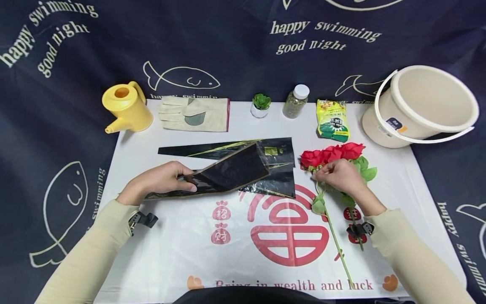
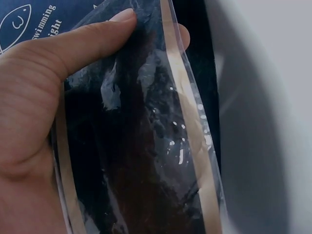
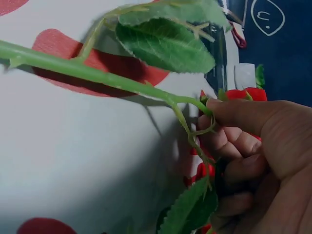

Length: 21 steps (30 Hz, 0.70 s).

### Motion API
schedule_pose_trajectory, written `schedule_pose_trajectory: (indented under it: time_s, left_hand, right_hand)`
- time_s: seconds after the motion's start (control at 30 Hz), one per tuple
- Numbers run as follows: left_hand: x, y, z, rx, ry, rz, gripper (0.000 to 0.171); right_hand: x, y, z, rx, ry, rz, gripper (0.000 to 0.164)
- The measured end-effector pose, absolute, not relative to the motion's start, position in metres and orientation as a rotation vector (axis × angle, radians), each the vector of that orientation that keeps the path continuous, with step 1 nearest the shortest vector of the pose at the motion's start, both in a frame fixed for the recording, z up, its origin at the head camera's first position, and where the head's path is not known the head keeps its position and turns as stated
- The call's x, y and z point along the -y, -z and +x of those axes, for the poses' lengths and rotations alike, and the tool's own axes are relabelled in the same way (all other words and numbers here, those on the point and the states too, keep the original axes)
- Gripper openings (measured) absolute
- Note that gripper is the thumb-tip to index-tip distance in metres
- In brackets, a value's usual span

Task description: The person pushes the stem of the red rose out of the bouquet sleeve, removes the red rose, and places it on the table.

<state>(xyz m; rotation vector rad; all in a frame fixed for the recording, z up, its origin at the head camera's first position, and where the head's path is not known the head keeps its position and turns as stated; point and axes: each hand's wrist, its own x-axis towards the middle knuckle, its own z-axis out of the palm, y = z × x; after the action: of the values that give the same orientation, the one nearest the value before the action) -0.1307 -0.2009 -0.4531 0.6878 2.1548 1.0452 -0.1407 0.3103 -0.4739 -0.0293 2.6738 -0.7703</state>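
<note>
My left hand (image 1: 163,179) grips the narrow end of a black flower-wrapping sleeve (image 1: 231,169) with a tan border. In the left wrist view the thumb lies over the sleeve's clear film (image 2: 146,126), and a fingertip shows behind its edge. More black sleeves (image 1: 279,147) lie flat beneath it. On the right, my right hand (image 1: 339,177) pinches a rose stem (image 3: 122,83) just below the bloom, between thumb and fingers. The red roses (image 1: 332,154) cluster beyond that hand, their long green stems (image 1: 338,242) running toward the table's front edge.
Along the back stand a yellow watering can (image 1: 127,107), folded work gloves (image 1: 195,114), a small potted succulent (image 1: 260,105), a capped jar (image 1: 295,101) and a yellow-green packet (image 1: 333,120). A beige bucket (image 1: 391,114) with its handle lowered occupies the back right corner.
</note>
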Motion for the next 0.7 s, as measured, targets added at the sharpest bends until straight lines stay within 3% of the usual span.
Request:
schedule_pose_trajectory:
  time_s: [0.3, 0.5, 0.6, 0.7]
  left_hand:
    - [0.199, 0.454, -0.127, -2.143, -1.046, 0.688, 0.007]
    - [0.194, 0.452, -0.122, -2.123, -1.038, 0.727, 0.007]
    - [0.189, 0.449, -0.117, -2.141, -0.996, 0.787, 0.007]
    - [0.18, 0.442, -0.112, -2.167, -0.932, 0.877, 0.008]
  right_hand:
    - [-0.307, 0.477, -0.135, -2.782, 0.671, -0.081, 0.028]
    - [-0.3, 0.44, -0.135, -2.902, 0.597, -0.131, 0.038]
    - [-0.285, 0.424, -0.132, -3.004, 0.628, -0.287, 0.034]
    - [-0.261, 0.419, -0.124, -2.985, 0.748, -0.632, 0.028]
